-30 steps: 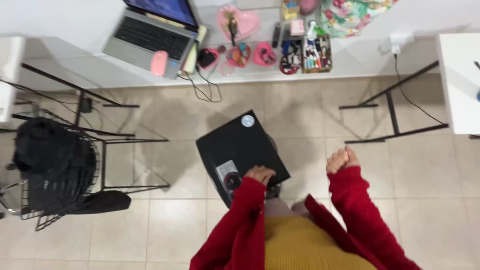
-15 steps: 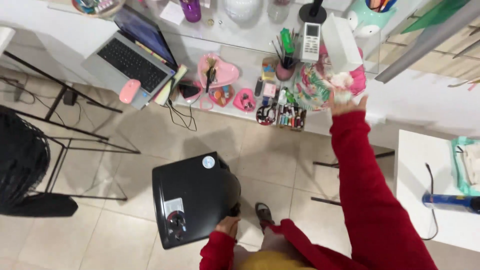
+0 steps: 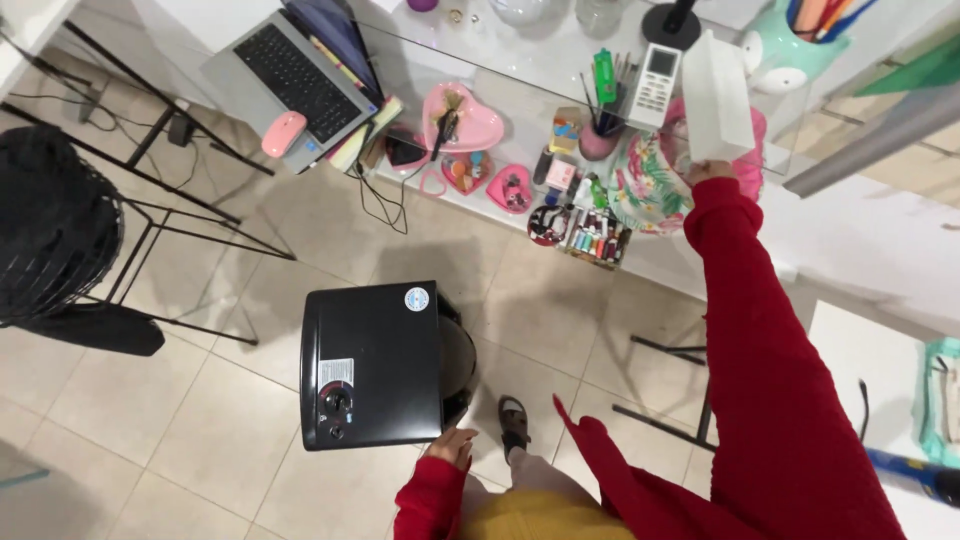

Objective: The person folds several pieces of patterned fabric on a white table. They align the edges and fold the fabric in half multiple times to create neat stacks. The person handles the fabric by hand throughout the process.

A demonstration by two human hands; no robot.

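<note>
Gripping tight, the right hand [image 3: 708, 170] is closed on the bottom of a white box [image 3: 718, 85], held up over the white surface [image 3: 540, 75] (just beside a white remote [image 3: 657, 73] and above a flowery pouch [image 3: 648, 185]); the left hand [image 3: 452, 445] curls its grip on the near corner of a black box with knobs [image 3: 372, 362], which is held above the tiled floor [image 3: 200, 430]; a laptop [image 3: 290, 80] and pink mouse [image 3: 284, 133] sit far to the left.
</note>
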